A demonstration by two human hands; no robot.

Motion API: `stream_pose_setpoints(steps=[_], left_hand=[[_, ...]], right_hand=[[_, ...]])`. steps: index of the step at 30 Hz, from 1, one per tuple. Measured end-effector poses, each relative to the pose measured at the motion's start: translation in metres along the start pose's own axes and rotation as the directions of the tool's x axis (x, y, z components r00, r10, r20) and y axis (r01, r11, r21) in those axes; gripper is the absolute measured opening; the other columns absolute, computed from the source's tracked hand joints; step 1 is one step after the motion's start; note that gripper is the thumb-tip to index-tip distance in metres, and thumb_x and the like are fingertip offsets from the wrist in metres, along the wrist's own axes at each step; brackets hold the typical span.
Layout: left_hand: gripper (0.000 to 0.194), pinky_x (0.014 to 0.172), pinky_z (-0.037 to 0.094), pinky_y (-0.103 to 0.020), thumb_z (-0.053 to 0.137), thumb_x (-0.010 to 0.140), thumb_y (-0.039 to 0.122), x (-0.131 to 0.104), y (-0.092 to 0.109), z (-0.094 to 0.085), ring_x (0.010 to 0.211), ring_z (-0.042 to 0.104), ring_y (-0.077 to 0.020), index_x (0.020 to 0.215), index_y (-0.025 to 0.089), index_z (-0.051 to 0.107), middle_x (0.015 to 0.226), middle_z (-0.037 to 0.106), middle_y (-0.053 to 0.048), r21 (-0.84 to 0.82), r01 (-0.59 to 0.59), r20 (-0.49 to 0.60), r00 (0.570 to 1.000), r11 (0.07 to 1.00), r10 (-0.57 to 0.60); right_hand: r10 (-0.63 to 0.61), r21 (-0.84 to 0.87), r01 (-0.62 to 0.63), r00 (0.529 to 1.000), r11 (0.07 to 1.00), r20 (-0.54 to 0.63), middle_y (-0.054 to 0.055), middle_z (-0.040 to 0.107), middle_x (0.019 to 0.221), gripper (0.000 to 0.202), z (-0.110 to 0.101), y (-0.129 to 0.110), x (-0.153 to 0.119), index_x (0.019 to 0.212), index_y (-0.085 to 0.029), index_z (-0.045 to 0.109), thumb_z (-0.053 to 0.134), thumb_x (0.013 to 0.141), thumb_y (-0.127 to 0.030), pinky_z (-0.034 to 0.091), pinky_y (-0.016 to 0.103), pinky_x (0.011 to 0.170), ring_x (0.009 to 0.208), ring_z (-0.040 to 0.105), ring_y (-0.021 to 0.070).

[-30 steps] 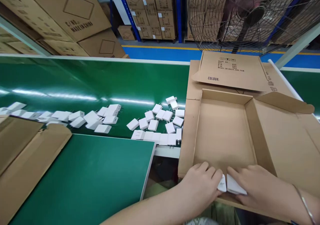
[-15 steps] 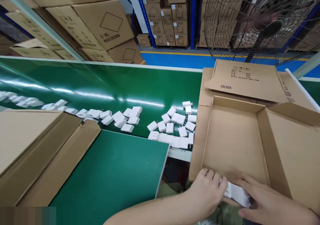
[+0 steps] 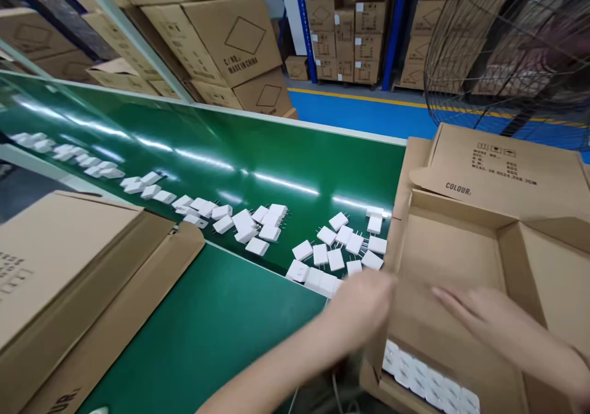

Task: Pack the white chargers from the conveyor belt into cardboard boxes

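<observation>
A row of white plug-in chargers stands along the near wall of an open cardboard box. My left hand, smeared by motion, is over the box's left edge, beside the loose white chargers on the green conveyor belt. Its fingers look bent, but their tips are hidden, and whether they hold anything is unclear. Above the box floor hovers my right hand, fingers stretched out to the left with nothing in them.
More chargers trail along the belt to the left. A closed carton lies behind the open box. At lower left another cardboard box rests by a green tabletop. A caged fan stands beyond the belt.
Both hands have let go of the row of chargers, which now sits inside the box. They have moved up and away from it, and the camera view has shifted left.
</observation>
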State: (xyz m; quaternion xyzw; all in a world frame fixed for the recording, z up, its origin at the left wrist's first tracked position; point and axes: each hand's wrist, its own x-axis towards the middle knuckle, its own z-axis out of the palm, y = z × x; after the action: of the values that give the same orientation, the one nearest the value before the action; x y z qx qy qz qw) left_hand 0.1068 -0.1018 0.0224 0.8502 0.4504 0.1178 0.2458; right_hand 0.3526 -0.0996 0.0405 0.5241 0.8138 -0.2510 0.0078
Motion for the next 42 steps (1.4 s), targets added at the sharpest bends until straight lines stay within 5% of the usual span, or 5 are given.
stream_pose_setpoints(steps=[4,10,17,23,42], left_hand=[[0.037,0.09,0.043,-0.041,0.036,0.089,0.019,0.054,-0.076,-0.021,0.112,0.05,-0.0281,0.124,0.011,0.044,0.118,0.055,-0.017,0.26,0.546,-0.139,0.837,0.796,-0.529],[0.031,0.082,0.047,-0.033,0.048,0.084,0.032,0.1,-0.124,-0.007,0.11,0.052,-0.0265,0.11,0.015,0.051,0.115,0.055,-0.013,0.276,0.588,-0.094,0.804,0.761,-0.587],[0.032,0.078,0.046,-0.035,0.048,0.081,0.03,0.088,-0.134,-0.041,0.096,0.059,-0.0267,0.108,0.014,0.045,0.107,0.057,-0.013,0.244,0.632,-0.143,0.774,0.736,-0.617],[0.034,0.081,0.044,-0.033,0.051,0.071,0.01,0.047,-0.126,-0.066,0.097,0.054,-0.0232,0.103,0.02,0.047,0.106,0.055,-0.007,0.333,0.33,-0.004,0.937,0.883,-0.349],[0.037,0.093,0.042,-0.031,0.054,0.072,0.004,0.041,-0.164,-0.03,0.111,0.052,-0.021,0.105,0.021,0.056,0.115,0.059,-0.006,0.171,0.251,0.117,0.955,0.953,-0.272]], right_hand=[[-0.029,-0.396,-0.025,0.991,0.918,-0.13,0.012,0.059,0.114,0.035,-0.032,-0.027,0.121,0.119,-0.016,0.055,0.032,0.097,-0.029,0.045,0.036,0.085,0.104,0.055,0.0244],[0.098,-0.455,-0.093,0.995,0.885,-0.013,0.009,0.062,0.098,0.022,-0.004,-0.014,0.216,0.102,-0.012,0.059,0.051,0.092,-0.031,0.047,0.038,0.081,0.09,0.059,0.0195],[-0.08,-0.383,0.067,0.997,0.921,-0.019,0.01,0.059,0.094,0.028,-0.029,0.0,0.206,0.107,-0.012,0.048,0.051,0.091,-0.035,0.044,0.026,0.064,0.08,0.059,0.0187],[-0.262,-0.527,0.185,0.962,0.83,-0.074,0.015,0.051,0.108,0.031,-0.029,-0.018,0.179,0.098,-0.012,0.055,0.039,0.078,0.007,0.038,0.027,0.055,0.091,0.053,0.0241],[-0.367,-0.345,0.337,0.93,0.876,-0.025,0.013,0.061,0.093,0.025,-0.014,-0.02,0.185,0.096,-0.009,0.06,0.036,0.09,-0.011,0.044,0.034,0.075,0.096,0.054,0.0258]])
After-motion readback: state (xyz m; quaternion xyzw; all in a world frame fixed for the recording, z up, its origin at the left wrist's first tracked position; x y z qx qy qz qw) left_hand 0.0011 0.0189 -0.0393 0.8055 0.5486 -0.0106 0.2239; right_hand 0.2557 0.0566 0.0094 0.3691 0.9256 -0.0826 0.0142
